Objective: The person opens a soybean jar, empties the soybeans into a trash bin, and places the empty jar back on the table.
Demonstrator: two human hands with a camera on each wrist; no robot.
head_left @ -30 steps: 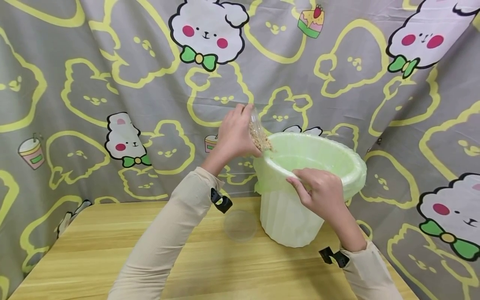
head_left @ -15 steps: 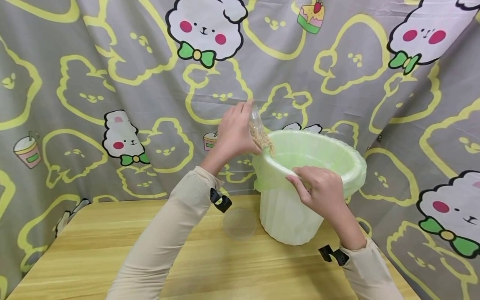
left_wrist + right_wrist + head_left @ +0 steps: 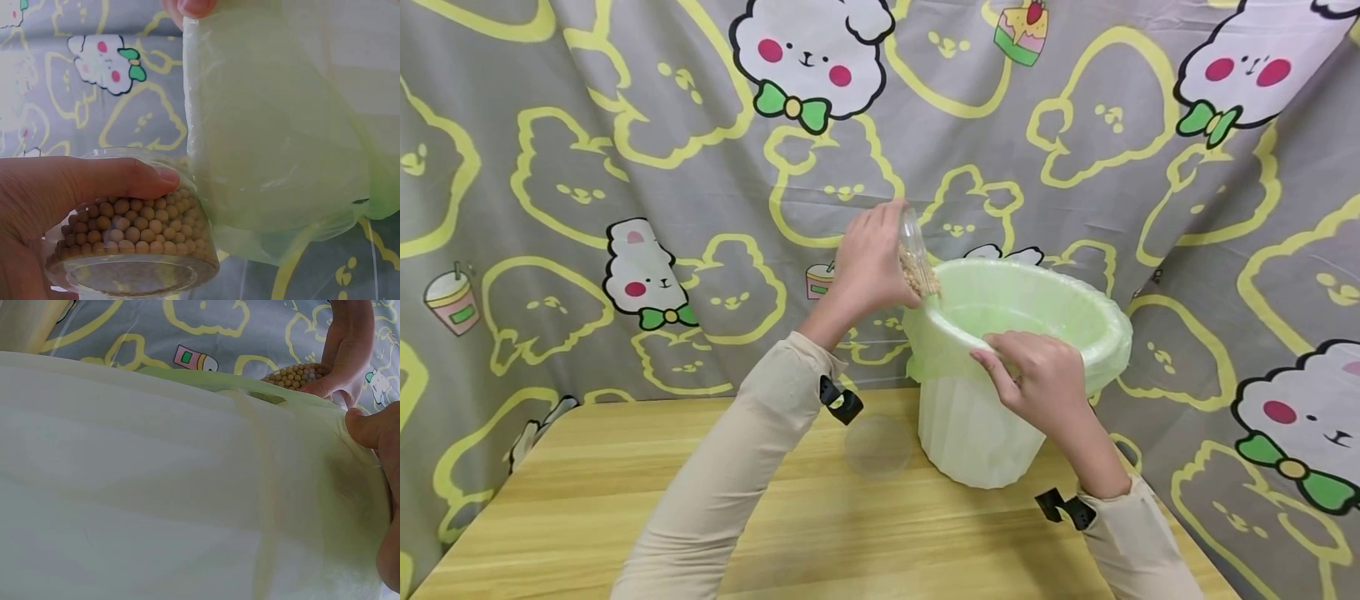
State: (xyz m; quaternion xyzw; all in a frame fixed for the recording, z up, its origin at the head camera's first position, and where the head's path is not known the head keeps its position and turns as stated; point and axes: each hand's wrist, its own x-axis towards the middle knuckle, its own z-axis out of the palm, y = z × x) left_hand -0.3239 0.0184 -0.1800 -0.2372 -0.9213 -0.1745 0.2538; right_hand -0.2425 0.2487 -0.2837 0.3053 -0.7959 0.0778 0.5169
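Note:
A clear jar [image 3: 134,265] part full of small round tan beads [image 3: 147,228] is gripped by my left hand [image 3: 871,258], thumb across its side. In the head view the jar tilts, its mouth at the left rim of a white bin [image 3: 973,433]. A thin pale green bag [image 3: 1022,312] lines the bin and folds over its rim. My right hand [image 3: 1041,379] pinches the near rim through the bag, thumb outside and fingers over the edge. The inside bottom of the bin is hidden in the head view.
A clear round disc, perhaps a lid [image 3: 877,447], lies flat on the wooden table [image 3: 625,492] left of the bin. A grey curtain [image 3: 700,183] with cartoon prints hangs close behind the table and the bin.
Both hands keep nearly the same place and hold. The beads at the jar's mouth shifted: half a second ago more bulged over the lip than now. The head view tipped slightly.

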